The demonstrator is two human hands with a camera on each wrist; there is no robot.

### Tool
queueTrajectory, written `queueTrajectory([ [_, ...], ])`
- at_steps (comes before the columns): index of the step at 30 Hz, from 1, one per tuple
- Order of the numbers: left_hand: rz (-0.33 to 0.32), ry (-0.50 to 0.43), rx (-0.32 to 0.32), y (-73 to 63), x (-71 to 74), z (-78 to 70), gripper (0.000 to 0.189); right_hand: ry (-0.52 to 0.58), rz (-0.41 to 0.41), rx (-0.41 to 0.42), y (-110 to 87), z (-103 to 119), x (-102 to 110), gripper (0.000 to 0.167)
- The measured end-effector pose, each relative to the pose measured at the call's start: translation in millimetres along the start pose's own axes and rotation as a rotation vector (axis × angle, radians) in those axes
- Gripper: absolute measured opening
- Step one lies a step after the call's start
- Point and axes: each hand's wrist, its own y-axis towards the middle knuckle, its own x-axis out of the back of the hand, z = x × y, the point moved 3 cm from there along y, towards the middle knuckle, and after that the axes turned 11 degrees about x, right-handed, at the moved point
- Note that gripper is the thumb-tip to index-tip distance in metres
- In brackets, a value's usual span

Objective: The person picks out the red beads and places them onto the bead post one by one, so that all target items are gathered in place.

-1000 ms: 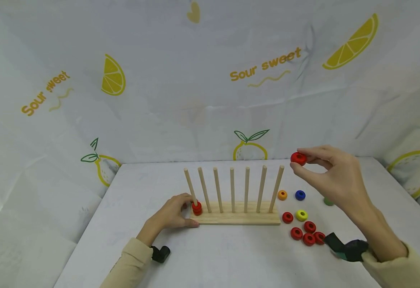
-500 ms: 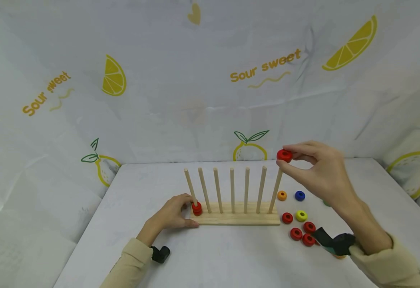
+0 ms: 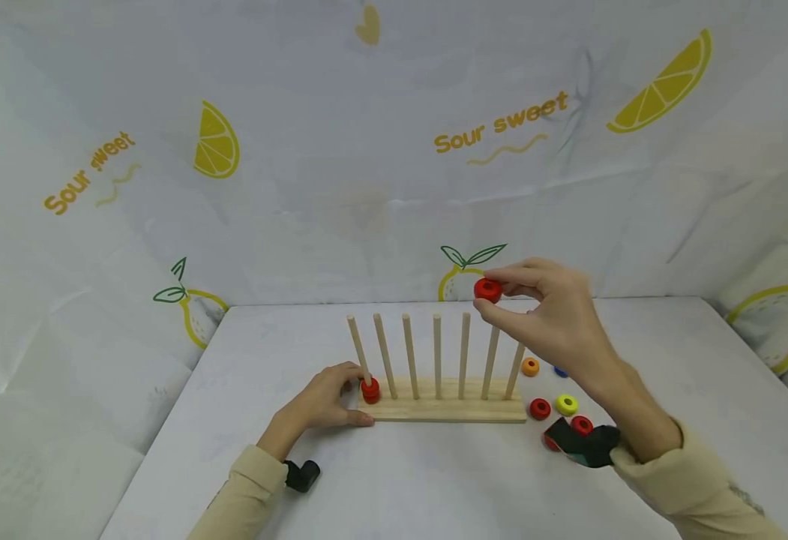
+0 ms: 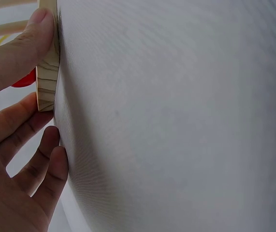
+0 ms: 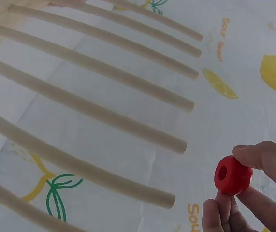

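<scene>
A wooden peg rack (image 3: 447, 412) with a row of several upright pegs stands on the table. Around its left end, my left hand (image 3: 322, 397) grips the base, thumb at the front and fingers behind; the left wrist view shows the thumb (image 4: 34, 41) against the wood. Two red rings (image 3: 370, 397) are stacked low on the leftmost peg. Thumb and fingertips of my right hand (image 3: 552, 307) pinch another red ring (image 3: 480, 293), held above the right-hand pegs and apart from them. In the right wrist view this ring (image 5: 239, 181) sits beyond the peg tips.
Right of the rack lie loose rings: an orange ring (image 3: 525, 370), a blue ring (image 3: 560, 372) partly hidden by my arm, a yellow ring (image 3: 566, 412) and several red ones (image 3: 540, 415). A white printed cloth (image 3: 340, 225) hangs behind the table.
My right hand has carried the red ring leftward, from right of the rack to over its right-hand pegs. The left hand keeps its place at the base.
</scene>
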Motion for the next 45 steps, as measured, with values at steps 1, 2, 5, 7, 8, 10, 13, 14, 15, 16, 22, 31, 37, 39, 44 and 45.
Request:
queueTrajectory([
  [1, 0.0, -0.002, -0.001, 0.0, 0.1, -0.2, 0.047, 0.009, 0.01, -0.003, 1.7, 2, -3, 0.025],
  [2, 0.0, -0.002, -0.001, -0.1, 0.3, -0.2, 0.047, 0.017, 0.018, -0.005, 3.4, 4, -6, 0.025],
  [5, -0.001, -0.003, -0.003, -0.2, 0.3, -0.2, 0.047, 0.035, 0.034, -0.019, 8.3, 9, -14, 0.025],
  [7, -0.001, -0.002, -0.004, -0.1, 0.2, -0.1, 0.047, 0.064, 0.05, -0.028, 12.0, 12, -21, 0.025],
  [8, 0.0, -0.003, -0.003, 0.0, 0.1, 0.0, 0.047, 0.072, 0.057, -0.03, 13.7, 14, -24, 0.024],
  [10, 0.003, -0.004, 0.0, 0.3, -0.2, 0.2, 0.047, 0.091, 0.072, -0.025, 17.1, 17, -31, 0.025],
  [13, 0.006, -0.005, 0.002, 0.8, -0.3, 0.3, 0.047, 0.109, 0.094, -0.01, 21.5, 22, -40, 0.025],
  [14, 0.006, -0.005, 0.003, 1.0, -0.3, 0.4, 0.047, 0.107, 0.096, 0.002, 22.8, 24, -43, 0.025],
  [15, 0.006, -0.005, 0.003, 1.1, -0.2, 0.3, 0.048, 0.11, 0.1, 0.012, 24.1, 26, -46, 0.025],
  [16, 0.006, -0.004, 0.003, 1.2, -0.1, 0.3, 0.048, 0.109, 0.103, 0.019, 25.3, 29, -49, 0.026],
  [22, 0.013, -0.02, 0.008, 1.4, -0.3, 0.0, 0.049, 0.137, 0.119, 0.043, 32.8, 40, -68, 0.027],
  [31, 0.006, -0.03, -0.015, 0.1, -0.1, -0.6, 0.047, 0.172, 0.161, 0.071, 40.4, 49, -94, 0.028],
  [37, -0.005, -0.022, -0.039, -0.1, 0.9, 0.0, 0.046, 0.174, 0.244, 0.064, 44.7, 51, -114, 0.025],
  [39, -0.003, -0.021, -0.04, -0.3, 1.1, 0.3, 0.046, 0.158, 0.276, 0.053, 45.4, 51, -121, 0.026],
  [44, 0.004, -0.02, -0.023, -0.4, 1.2, -0.6, 0.047, 0.122, 0.312, 0.051, 46.1, 51, -131, 0.026],
  [45, 0.005, -0.02, -0.021, -0.6, 1.3, -1.0, 0.047, 0.119, 0.315, 0.054, 46.4, 51, -132, 0.026],
])
